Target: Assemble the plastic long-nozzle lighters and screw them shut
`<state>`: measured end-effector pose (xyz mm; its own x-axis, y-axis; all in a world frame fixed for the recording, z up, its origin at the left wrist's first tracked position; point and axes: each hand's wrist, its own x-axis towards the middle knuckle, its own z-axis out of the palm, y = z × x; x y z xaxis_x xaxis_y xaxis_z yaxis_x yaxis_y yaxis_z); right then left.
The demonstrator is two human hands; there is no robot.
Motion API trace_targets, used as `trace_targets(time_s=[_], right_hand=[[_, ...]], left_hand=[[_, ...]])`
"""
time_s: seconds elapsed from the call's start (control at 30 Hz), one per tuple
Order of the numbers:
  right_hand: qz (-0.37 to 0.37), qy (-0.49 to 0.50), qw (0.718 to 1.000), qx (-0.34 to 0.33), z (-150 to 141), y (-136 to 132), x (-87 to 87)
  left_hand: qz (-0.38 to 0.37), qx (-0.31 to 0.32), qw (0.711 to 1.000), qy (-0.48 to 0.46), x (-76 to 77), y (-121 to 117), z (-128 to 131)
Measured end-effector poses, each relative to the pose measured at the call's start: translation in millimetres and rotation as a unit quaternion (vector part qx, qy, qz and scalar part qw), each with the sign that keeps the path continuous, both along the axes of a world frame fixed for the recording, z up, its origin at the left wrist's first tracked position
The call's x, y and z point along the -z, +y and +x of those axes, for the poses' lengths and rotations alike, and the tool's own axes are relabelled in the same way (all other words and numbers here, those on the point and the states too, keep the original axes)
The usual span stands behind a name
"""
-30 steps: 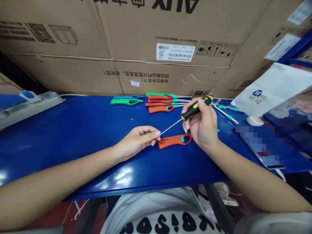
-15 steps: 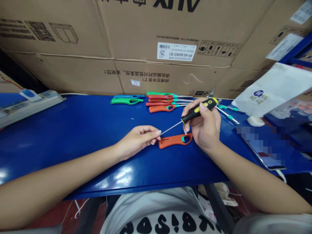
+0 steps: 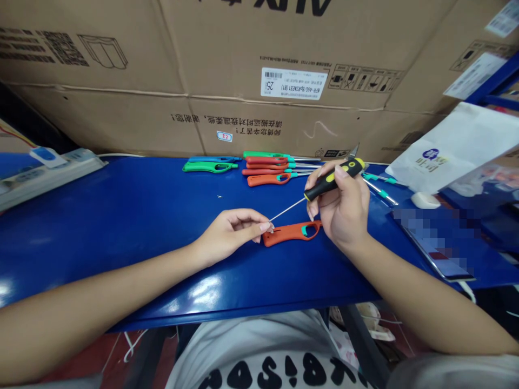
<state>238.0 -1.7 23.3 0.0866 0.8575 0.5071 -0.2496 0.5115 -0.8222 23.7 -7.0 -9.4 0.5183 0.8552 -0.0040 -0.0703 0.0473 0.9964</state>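
My right hand [image 3: 344, 208] is wrapped round the black and yellow handle of a screwdriver [image 3: 333, 181], whose thin shaft slants down to the left. At the shaft's tip, the fingertips of my left hand [image 3: 239, 232] are pinched together; whatever is between them is hidden. Just below lies an orange lighter handle [image 3: 286, 235] with a green trigger, flat on the blue table [image 3: 154, 216]. My left fingertips are right by its left end, and its right end reaches my right hand.
Behind are several red, orange and green stick lighters [image 3: 270, 178] with metal tubes, plus green and blue handles [image 3: 211, 167]. Tiny metal bits [image 3: 219, 196] lie on the table. A phone [image 3: 433, 243] is at right, a power strip [image 3: 48, 175] at left, a cardboard box [image 3: 133, 108] behind.
Both hands and the screwdriver have shifted slightly to the right. My left fingertips now overlap the left end of the orange handle a little more.
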Motion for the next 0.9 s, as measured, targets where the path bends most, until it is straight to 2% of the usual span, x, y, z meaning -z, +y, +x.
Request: trace_targets(time_s=[0.17,0.5,0.9], right_hand=[[-0.015,-0.01,1.0,-0.004,-0.6,-0.7,-1.6],[-0.013,-0.032,0.996,-0.083,4.1,-1.0,-0.4],[-0.009,-0.076,0.992,-0.096,2.9,-7.7,-2.2]], left_hand=[[0.006,-0.004,1.0,0.011,1.0,0.5,0.6],[0.021,0.023,0.999,0.019,2.6,-0.6,1.4],[0.103,0.067,0.991,0.06,6.9,-4.6,-1.2]])
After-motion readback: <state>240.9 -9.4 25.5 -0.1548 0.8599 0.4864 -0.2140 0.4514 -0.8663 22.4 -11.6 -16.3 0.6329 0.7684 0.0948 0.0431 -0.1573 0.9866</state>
